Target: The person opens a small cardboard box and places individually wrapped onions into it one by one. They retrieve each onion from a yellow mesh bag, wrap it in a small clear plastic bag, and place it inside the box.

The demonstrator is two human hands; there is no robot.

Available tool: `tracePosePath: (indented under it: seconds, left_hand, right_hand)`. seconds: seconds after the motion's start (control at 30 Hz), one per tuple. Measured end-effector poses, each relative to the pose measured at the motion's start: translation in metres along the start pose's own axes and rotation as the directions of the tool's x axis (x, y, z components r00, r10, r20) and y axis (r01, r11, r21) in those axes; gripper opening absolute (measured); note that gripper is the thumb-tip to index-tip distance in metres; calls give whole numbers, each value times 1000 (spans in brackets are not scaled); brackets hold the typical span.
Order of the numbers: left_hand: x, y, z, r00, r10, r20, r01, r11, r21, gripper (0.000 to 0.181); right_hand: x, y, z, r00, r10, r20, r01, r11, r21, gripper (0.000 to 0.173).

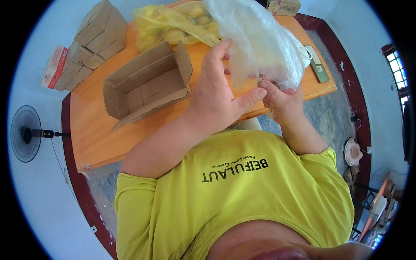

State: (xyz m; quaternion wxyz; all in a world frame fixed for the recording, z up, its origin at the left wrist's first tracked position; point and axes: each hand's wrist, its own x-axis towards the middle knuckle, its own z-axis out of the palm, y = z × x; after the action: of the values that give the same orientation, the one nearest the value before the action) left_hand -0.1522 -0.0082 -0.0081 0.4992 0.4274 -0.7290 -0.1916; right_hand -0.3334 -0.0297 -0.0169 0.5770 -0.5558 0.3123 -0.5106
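A crumpled clear plastic bag (260, 42) hangs in front of me above the table's right half. My right hand (286, 104) pinches its lower part between thumb and fingers. My left hand (216, 87) is spread beside the bag, fingers by its left edge and thumb tip close to my right thumb. Some left fingers are partly hidden, and what is pinched at the right fingertips is unclear. An open-topped cardboard box (156, 91) stands left of my left hand, with nothing visible inside and its flaps turned outward.
A yellow plastic bag (156, 19) of round, yellowish produce (174, 35) lies at the wooden table's (94, 130) far side. Cardboard boxes (104, 32) are stacked at far left. A flat green-and-white item (317, 66) and a carton (284, 7) lie right. A fan (26, 134) is at left.
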Motion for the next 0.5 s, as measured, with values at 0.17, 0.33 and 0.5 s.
tracePosePath:
  seconds: [0.17, 0.33, 0.5]
  left_hand:
    - [-1, -8, 5, 996, -74, -52, 68, 991, -119, 72]
    - [6, -4, -19, 984, -165, -65, 161, 985, -66, 42]
    - [17, 25, -58, 908, -410, 90, 409, 912, 25, 29]
  right_hand:
    - [0, 10, 9, 994, -55, 93, 42, 991, 130, 41]
    - [-6, 17, 1, 998, -26, 61, 22, 998, 67, 41]
    - [1, 17, -55, 987, 147, 66, -148, 989, 7, 25]
